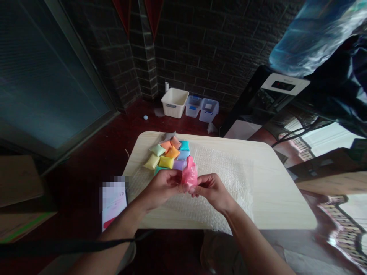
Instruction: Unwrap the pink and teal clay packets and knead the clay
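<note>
A small pink packet (189, 173) is held upright above the table between both my hands. My left hand (162, 187) pinches its lower left side with closed fingers. My right hand (210, 189) grips its lower right edge, fingers curled. Just behind the packet lies a cluster of several small colourful packets (169, 154) in yellow, orange, green, blue and purple. They rest on a sheet of bubble wrap (229, 172) spread over the light wooden table (275, 191).
On the dark red floor by the brick wall stand a white basket (174, 102) and two clear plastic boxes (202, 108). A white card (113, 202) hangs at the table's left edge. A glass door is at the left.
</note>
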Demonstrator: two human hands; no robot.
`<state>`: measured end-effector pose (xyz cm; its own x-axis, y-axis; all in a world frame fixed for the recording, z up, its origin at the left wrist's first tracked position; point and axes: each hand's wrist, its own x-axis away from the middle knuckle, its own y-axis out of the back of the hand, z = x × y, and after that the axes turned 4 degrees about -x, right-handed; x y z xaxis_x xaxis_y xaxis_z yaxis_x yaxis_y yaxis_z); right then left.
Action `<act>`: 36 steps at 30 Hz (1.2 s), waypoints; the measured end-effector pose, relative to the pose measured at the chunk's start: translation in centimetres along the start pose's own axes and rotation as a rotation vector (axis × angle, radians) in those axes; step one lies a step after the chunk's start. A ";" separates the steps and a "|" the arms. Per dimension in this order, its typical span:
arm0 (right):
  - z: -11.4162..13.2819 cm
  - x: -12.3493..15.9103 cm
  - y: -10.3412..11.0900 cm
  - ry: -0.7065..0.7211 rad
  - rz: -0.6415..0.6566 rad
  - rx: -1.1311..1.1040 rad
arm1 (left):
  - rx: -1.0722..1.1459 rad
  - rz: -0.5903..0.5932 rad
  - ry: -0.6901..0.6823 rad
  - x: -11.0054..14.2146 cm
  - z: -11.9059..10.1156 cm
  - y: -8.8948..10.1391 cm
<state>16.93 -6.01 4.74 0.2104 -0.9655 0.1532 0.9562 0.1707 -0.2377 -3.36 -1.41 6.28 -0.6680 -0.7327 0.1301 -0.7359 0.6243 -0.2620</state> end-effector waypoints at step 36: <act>0.0 -0.8 -0.8 0.118 -0.025 0.232 | -0.172 -0.192 -0.106 0.4 0.7 0.8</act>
<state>15.97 -5.34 4.78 0.1735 -0.9840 0.0400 0.9848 0.1734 -0.0071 -4.08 -1.39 5.48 -0.5060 -0.8605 0.0587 -0.8618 0.5016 -0.0750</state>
